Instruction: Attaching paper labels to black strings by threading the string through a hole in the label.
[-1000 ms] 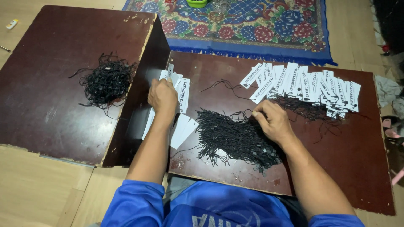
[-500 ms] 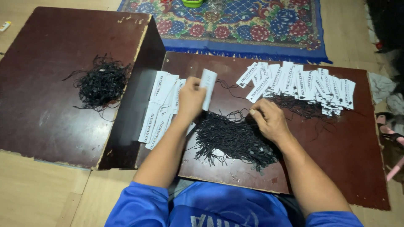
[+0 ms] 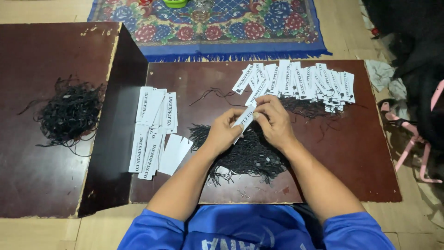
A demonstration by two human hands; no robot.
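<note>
Over the middle of the dark brown board (image 3: 360,153), both my hands meet on one white paper tag (image 3: 245,118): my left hand (image 3: 223,134) pinches its lower end, my right hand (image 3: 274,121) grips its upper end. Beneath them lies a heap of black strings (image 3: 247,155). Loose white tags (image 3: 155,129) sit by the board's left edge, strung tags (image 3: 300,81) along its far edge.

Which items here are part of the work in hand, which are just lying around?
In use:
left hand and right hand, pinching one white paper tag
pile of black strings under the hands
loose white tags
row of strung tags

Lying about:
second black string heap
patterned rug
pink frame
</note>
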